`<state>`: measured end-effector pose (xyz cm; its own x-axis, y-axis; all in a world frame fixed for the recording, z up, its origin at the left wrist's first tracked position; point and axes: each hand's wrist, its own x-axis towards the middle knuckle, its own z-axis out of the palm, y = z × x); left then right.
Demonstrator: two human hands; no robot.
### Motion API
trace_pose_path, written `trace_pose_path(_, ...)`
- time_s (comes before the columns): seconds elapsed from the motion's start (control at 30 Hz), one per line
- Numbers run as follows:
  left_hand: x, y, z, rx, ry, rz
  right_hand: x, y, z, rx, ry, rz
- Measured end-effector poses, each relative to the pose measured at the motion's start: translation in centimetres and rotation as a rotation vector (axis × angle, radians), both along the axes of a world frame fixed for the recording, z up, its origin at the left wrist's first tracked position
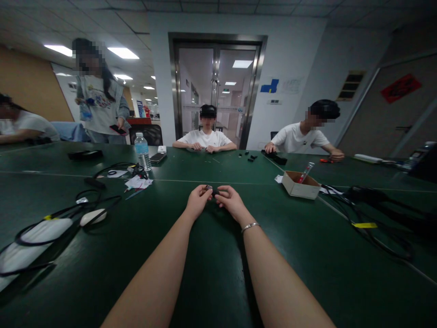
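My left hand (198, 200) and my right hand (233, 202) meet above the green table (218, 282), fingertips almost touching. Between them is a small dark piece (215, 192) with a silvery part at its left end; its kind is too small to make out. The left thumb and fingers pinch the silvery end, while the right thumb and fingers close on the dark end. Whether it is one piece or two joined, I cannot tell, as the fingers cover much of it. A silver bracelet (250, 227) circles my right wrist.
To the right stands a small open box (301, 187) with a red-marked tube. Black cables (372, 228) lie beyond it. On the left are a water bottle (142, 152), a phone (158, 157), paper scraps (138, 182), and a white power strip (37, 241). People sit across the table; one person stands.
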<state>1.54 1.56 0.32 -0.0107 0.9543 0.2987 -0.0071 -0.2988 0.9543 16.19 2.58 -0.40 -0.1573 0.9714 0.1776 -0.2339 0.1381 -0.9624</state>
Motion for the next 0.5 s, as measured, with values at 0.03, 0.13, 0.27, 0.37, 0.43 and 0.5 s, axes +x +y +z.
trace_pose_path(0.03, -0.1, 0.1, -0.1, 0.006, 0.023, -0.007, -0.2, 0.1, -0.2, 0.035, -0.082, 0.005)
trace_pose_path(0.13, -0.4, 0.1, -0.4, 0.047, 0.227, 0.072, -0.8, 0.0, -0.5, 0.14, -0.342, -0.074)
trace_pose_path(0.27, -0.3, -0.4, -0.5, 0.042, 0.503, 0.235, -1.5, -0.9, -0.4, 0.311, -0.687, -0.247)
trace_pose_path(0.37, -0.5, -1.4, -0.1, 0.026, 0.529, 0.215, -1.3, -1.9, 0.2, 0.347, -0.739, -0.235)
trace_pose_path(0.43, -1.4, -2.7, 0.3, 0.003, 0.499, 0.142, 0.0, -2.8, 1.2, 0.316, -0.755, -0.114)
trace_pose_path(0.5, -3.2, -4.5, 0.8, -0.084, 0.431, 0.059, 2.7, -4.2, 3.1, 0.314, -0.837, 0.01)
